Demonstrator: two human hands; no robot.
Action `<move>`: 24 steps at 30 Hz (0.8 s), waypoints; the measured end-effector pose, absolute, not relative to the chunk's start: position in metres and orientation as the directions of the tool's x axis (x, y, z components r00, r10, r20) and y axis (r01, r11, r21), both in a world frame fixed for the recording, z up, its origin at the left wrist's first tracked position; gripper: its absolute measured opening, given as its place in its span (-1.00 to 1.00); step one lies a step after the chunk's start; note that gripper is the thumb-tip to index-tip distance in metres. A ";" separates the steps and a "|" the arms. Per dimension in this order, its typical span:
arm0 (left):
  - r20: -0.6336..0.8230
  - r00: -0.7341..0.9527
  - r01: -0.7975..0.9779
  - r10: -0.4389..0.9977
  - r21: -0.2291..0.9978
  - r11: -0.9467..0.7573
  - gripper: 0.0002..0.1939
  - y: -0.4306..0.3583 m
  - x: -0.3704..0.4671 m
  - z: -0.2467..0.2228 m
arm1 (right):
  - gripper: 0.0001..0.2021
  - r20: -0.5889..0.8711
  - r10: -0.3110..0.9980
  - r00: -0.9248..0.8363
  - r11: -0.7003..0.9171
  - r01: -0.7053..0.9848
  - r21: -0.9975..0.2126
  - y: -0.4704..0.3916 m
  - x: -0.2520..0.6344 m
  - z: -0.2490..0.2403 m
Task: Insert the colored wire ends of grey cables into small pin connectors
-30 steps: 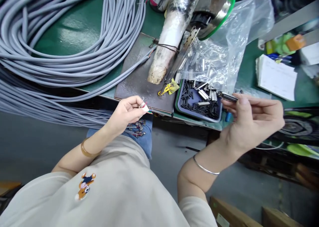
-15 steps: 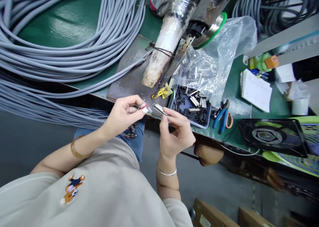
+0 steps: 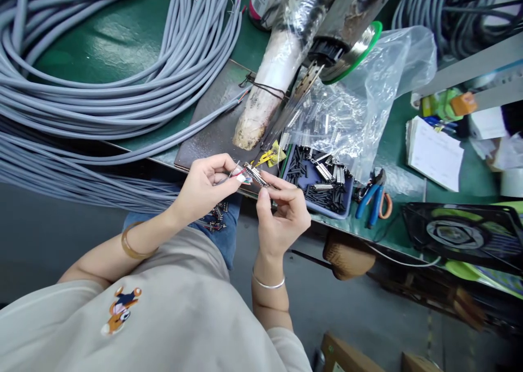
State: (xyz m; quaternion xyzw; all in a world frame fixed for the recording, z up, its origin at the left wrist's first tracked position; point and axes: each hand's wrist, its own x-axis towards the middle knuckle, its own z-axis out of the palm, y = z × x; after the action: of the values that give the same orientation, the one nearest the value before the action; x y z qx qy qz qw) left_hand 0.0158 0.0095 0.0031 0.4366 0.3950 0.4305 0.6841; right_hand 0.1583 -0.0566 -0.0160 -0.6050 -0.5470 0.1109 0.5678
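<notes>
Pinched in my left hand (image 3: 209, 186) is the stripped end of a grey cable, with thin coloured wires (image 3: 246, 180) fanning out past the fingertips. My right hand (image 3: 283, 211) grips a metal pin connector (image 3: 255, 175) between thumb and fingers. The connector lies against or very near the wire ends; I cannot tell whether they touch. Just beyond the hands is a small yellow piece (image 3: 273, 155) under the tip of a soldering iron (image 3: 292, 102). A blue tray (image 3: 348, 200) to the right holds loose connectors and black sleeves.
Bundled grey cables (image 3: 122, 83) cover the left of the bench. A wrapped white tube (image 3: 265, 83), a solder spool (image 3: 373, 45) and a clear plastic bag (image 3: 368, 94) stand behind. Blue-handled cutters (image 3: 370, 200), a notepad (image 3: 433, 154) and a black fan (image 3: 461, 230) lie to the right.
My right hand has moved a little left, bringing the connector up to the wires in my left hand. The view has shifted slightly.
</notes>
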 end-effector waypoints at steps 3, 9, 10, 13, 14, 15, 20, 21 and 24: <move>-0.167 0.312 -0.247 0.935 0.936 0.250 -0.82 0.011 0.017 0.004 | -0.89 0.520 0.778 0.351 0.266 0.566 -0.780 -0.055 0.160 -0.017; -0.149 0.291 -0.235 0.945 0.946 0.221 -0.84 0.014 0.020 0.003 | -0.87 0.604 0.742 0.291 0.322 0.636 -0.701 -0.049 0.161 -0.014; -0.143 0.291 -0.236 0.946 0.947 0.216 -0.84 0.014 0.020 0.003 | -0.86 0.619 0.734 0.279 0.333 0.647 -0.686 -0.048 0.161 -0.013; -0.125 0.291 -0.235 0.948 0.952 0.198 -0.86 0.015 0.020 0.003 | -0.85 0.648 0.721 0.246 0.347 0.681 -0.644 -0.046 0.163 -0.011; -0.122 0.291 -0.235 0.949 0.952 0.194 -0.87 0.015 0.020 0.003 | -0.85 0.654 0.719 0.235 0.348 0.693 -0.632 -0.045 0.163 -0.010; -0.121 0.289 -0.234 0.950 0.953 0.192 -0.87 0.015 0.019 0.004 | -0.85 0.659 0.718 0.225 0.347 0.704 -0.619 -0.045 0.163 -0.010; -0.119 0.283 -0.230 0.952 0.955 0.188 -0.87 0.016 0.019 0.006 | -0.85 0.689 0.699 0.194 0.354 0.743 -0.568 -0.043 0.163 -0.006; -0.119 0.282 -0.229 0.952 0.955 0.188 -0.88 0.017 0.019 0.007 | -0.85 0.691 0.696 0.193 0.351 0.749 -0.563 -0.042 0.163 -0.005; -0.126 0.287 -0.231 0.950 0.953 0.196 -0.87 0.018 0.019 0.008 | -0.83 0.704 0.688 0.176 0.354 0.765 -0.538 -0.043 0.162 -0.004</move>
State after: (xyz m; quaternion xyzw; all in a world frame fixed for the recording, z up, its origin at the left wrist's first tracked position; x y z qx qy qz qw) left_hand 0.0185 0.0184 0.0076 0.4516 0.3978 0.4450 0.6632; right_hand 0.1622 -0.0430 -0.0042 -0.5670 -0.6407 -0.0371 0.5163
